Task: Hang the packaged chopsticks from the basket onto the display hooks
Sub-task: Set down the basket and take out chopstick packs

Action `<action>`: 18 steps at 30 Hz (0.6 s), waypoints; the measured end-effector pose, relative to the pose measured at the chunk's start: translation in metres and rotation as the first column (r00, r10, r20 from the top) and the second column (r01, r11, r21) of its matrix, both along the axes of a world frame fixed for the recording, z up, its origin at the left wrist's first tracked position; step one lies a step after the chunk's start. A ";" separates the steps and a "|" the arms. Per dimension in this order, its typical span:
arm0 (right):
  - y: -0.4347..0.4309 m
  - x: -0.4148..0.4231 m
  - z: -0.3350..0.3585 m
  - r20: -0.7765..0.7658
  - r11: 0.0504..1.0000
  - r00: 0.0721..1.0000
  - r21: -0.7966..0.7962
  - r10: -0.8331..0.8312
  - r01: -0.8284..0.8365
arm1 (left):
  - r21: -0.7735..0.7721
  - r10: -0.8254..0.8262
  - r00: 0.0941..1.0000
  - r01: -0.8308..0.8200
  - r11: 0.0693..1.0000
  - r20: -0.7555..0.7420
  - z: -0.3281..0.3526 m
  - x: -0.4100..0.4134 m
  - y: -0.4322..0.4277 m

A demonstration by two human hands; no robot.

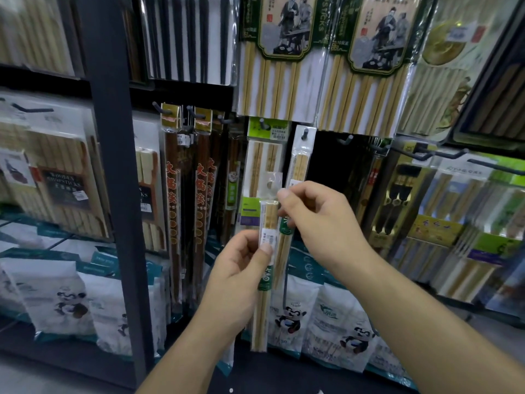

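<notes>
Left hand [244, 260] is gripping the bamboo chopstick pack [262, 317] mid-length, upright. Right hand [318, 220] is pinching its hang tab [272, 182]. The display hook [305, 132] is sitting above and slightly right, nearer the right hand.

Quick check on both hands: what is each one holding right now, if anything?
Left hand: grips the chopstick packet around its middle.
Right hand: pinches the same packet near its top tab.
</notes>
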State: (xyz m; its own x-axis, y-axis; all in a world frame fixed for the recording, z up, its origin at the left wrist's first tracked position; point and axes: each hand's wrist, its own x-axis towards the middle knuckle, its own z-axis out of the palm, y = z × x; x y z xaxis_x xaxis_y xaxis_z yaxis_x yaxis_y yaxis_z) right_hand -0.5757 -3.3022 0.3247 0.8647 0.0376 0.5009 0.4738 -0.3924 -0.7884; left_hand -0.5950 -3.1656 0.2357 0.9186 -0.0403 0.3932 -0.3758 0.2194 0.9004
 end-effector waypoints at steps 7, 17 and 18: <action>-0.008 0.002 0.033 0.089 0.996 0.996 0.086 0.004 -0.011 | 0.096 0.062 0.997 -0.067 0.993 0.054 0.037 -0.001 -0.014; 0.000 0.024 0.055 0.061 0.985 0.986 0.083 -0.155 0.150 | 0.077 0.105 0.993 -0.110 0.991 0.061 0.075 0.030 -0.015; 0.001 0.026 0.054 0.063 0.982 0.983 0.092 -0.173 0.166 | 0.082 0.110 0.992 -0.115 0.990 0.063 0.075 0.031 -0.014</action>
State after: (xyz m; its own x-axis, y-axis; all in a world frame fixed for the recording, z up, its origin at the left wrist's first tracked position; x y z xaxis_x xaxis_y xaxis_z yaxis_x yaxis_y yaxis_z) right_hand -0.5495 -3.3014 0.3786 0.8173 -0.1525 0.5557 0.4617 -0.4038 -0.7898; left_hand -0.5637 -3.1795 0.3104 0.8948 0.0265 0.4456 -0.4460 0.0957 0.8899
